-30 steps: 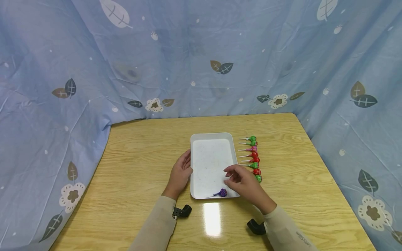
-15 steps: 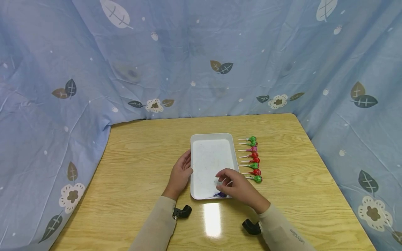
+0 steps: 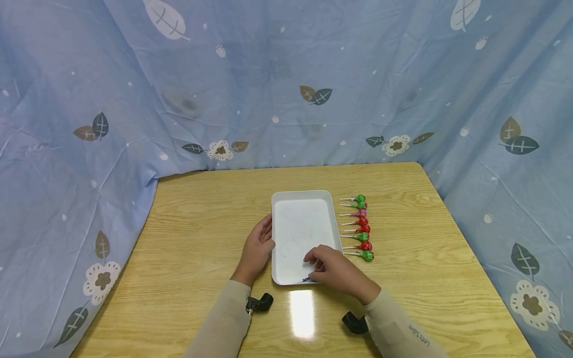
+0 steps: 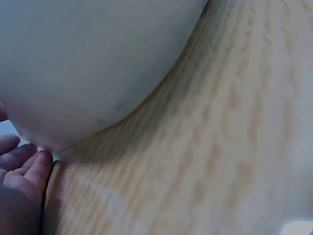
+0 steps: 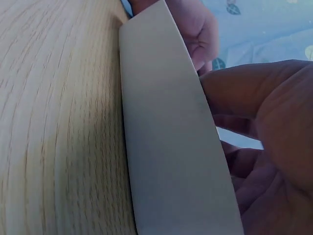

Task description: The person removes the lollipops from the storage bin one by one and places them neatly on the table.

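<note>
A white rectangular tray (image 3: 297, 223) rests on the wooden table. My left hand (image 3: 257, 248) holds its left side, thumb at the rim and fingers along the outer wall, as the left wrist view shows with the fingers (image 4: 36, 166) low against it. Inside the tray's near end lies a purple-wrapped lollipop (image 3: 306, 279), mostly hidden by my right hand. That right hand (image 3: 333, 271) reaches over the near right corner, thumb beside the lollipop, with a gap between thumb and bent fingers. In the right wrist view, the tray's wall hides the lollipop and some fingertips.
Several lollipops (image 3: 362, 228) in green, red and pink wrappers lie in a column right of the tray, sticks pointing left. A blue patterned curtain (image 3: 286, 74) hangs behind the table. Black wrist mounts (image 3: 355, 323) stick out near the sleeves.
My right hand has moved left and toward me inside the tray, now covering most of the purple lollipop and uncovering the nearest lollipops of the column. The left hand and tray have stayed put.
</note>
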The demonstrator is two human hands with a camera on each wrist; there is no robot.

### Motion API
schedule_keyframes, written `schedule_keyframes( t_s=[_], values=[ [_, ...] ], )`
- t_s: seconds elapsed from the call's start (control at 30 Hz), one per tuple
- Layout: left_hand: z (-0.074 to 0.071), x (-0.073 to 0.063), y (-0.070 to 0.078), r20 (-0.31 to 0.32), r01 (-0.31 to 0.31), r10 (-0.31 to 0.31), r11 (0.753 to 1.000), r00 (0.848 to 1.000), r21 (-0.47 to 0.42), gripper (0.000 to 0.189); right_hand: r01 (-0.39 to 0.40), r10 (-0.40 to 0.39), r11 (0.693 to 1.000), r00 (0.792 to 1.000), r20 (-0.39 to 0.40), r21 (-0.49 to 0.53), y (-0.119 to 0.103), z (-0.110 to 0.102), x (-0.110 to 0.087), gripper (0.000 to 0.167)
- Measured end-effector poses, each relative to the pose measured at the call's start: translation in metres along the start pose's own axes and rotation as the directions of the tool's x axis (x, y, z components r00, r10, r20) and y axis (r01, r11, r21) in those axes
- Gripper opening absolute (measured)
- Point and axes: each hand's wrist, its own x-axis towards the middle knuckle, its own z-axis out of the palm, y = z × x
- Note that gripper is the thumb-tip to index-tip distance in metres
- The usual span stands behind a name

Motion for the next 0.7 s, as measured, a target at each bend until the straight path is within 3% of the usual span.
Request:
schedule_keyframes(
  t_s=[0.13,0.7],
  values=[
    [0.0001,0.0003,-0.0004,0.001,-0.004,0.004,1.0,1.0,0.008,0.075,0.002,0.001,0.998,0.999,0.042,-0.059,0.0007,0.0002,0.0026,0.027],
    [-0.0011,0.0005,-0.0026,-0.003,0.011,-0.011,1.0,1.0,0.006,0.075,-0.033,0.036,0.999,0.996,0.084,-0.036,-0.0022,-0.0009,0.0056,0.015]
  ],
)
